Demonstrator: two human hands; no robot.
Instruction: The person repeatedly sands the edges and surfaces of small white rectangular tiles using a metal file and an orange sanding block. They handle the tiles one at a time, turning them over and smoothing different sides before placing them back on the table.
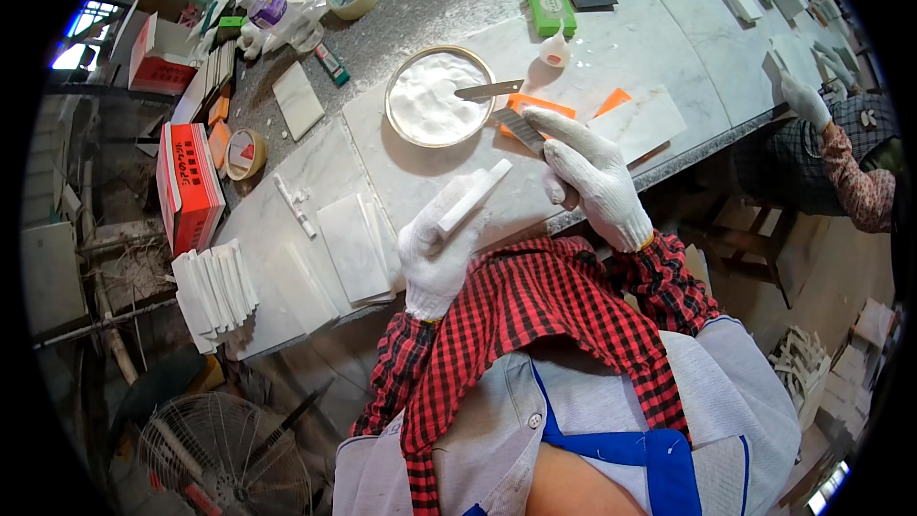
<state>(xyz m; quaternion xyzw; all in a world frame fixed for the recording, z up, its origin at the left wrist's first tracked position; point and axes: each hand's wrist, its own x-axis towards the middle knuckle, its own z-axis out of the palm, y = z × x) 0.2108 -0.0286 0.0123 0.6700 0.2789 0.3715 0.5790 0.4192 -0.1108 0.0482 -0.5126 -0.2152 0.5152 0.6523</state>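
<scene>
Both my hands wear white knit gloves. My left hand point(432, 253) is closed around a narrow white stone strip point(476, 196), which slants up to the right. Opposite it, my right hand point(597, 186) grips a scraper point(519, 130) with a flat grey blade; the glove hides most of its handle. Beyond the hands stands a round tin point(389, 113) of white powder point(430, 96). A second blade point(492, 90) lies over the tin's right rim. Orange sheets point(544, 105) and a white marble slab point(650, 124) lie by my right hand.
A white squeeze bottle point(554, 51) and green box point(551, 10) stand beyond the tin. Stacked white strips point(218, 291), thin slabs point(353, 244) and a red-orange box point(191, 186) are at left. A fan point(229, 454) stands lower left. Another person's gloved hand point(804, 96) is at right.
</scene>
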